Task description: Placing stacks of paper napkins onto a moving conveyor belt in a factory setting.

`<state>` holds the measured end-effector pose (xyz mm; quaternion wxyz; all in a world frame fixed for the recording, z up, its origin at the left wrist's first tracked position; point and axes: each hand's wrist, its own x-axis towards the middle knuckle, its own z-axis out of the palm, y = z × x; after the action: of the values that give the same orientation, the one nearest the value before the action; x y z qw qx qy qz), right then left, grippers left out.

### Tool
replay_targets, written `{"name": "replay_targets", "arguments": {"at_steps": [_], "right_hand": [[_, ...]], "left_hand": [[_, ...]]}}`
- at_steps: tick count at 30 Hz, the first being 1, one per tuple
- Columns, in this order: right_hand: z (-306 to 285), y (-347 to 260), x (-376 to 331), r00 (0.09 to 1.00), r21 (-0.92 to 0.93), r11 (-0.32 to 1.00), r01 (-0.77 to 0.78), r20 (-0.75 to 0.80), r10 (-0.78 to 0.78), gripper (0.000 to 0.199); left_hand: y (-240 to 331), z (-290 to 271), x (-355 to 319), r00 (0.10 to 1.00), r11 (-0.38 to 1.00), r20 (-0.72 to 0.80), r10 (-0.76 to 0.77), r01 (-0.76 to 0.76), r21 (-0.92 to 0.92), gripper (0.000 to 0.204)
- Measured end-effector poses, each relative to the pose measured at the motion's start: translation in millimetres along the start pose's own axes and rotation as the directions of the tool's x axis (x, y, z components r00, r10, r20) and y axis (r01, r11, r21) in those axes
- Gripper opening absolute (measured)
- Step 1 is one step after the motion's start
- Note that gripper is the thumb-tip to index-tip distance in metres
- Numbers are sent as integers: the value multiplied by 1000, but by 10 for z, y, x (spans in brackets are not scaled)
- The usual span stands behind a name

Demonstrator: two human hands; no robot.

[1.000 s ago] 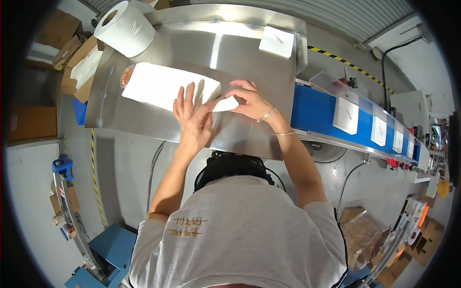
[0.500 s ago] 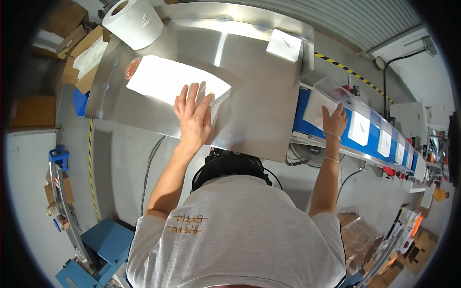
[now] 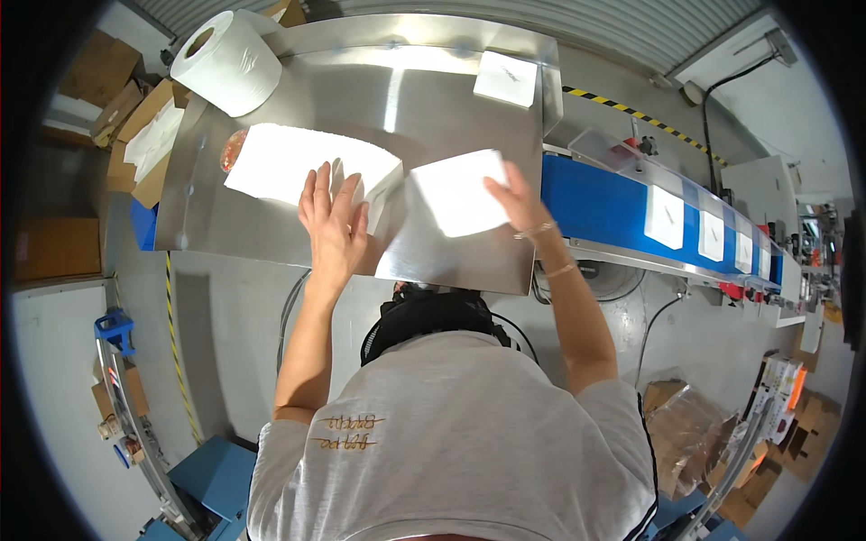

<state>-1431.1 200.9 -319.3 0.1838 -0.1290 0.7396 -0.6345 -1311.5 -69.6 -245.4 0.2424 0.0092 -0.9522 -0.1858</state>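
Note:
My left hand [image 3: 334, 216] rests with fingers spread on the near right part of a long white block [image 3: 280, 162], which looks like a row of thin white squares pressed together. Against the block's left end sits a round, clear thing with red and orange in it [image 3: 234, 151]. Over the steel table [image 3: 451, 117], my right hand [image 3: 525, 206] grips a flat white square [image 3: 458, 193] by its right edge, thumb on top. The square is to the right of the block and apart from it.
A blue conveyor belt [image 3: 591, 200] runs off to the right, carrying several white squares [image 3: 665, 218] under a clear guard. Another white square [image 3: 506, 78] lies at the table's far right corner. A large white roll [image 3: 225, 65] stands far left beside an open cardboard box [image 3: 149, 144].
My right hand has moved left from the conveyor to above the table, bringing the white square with it. My left hand stays on the white block. The view has shifted slightly.

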Motion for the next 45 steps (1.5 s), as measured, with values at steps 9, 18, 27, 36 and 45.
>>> {"name": "replay_targets", "arguments": {"at_steps": [9,18,27,36,45], "right_hand": [[-1431,374,-502,614,-729,223,-647,-672,-414,55],[656,-427,336,891,-271,862,429,283,-355,53],[-756,740,-19,962,485,874,-36,-219,161,31],[-1215,189,-250,788,-838,482,-256,-469,-399,56],[835,-320,523,869,-272,838,473,298,-394,45]], "left_hand": [[38,43,-2,999,998,-44,1,-3,-62,34],[65,2,75,998,989,30,59,-54,-139,30],[-148,-47,96,999,999,28,25,-24,-21,39],[-176,15,49,996,996,-70,63,-67,-56,31],[-142,-93,149,998,997,59,29,-25,-77,38]]}}
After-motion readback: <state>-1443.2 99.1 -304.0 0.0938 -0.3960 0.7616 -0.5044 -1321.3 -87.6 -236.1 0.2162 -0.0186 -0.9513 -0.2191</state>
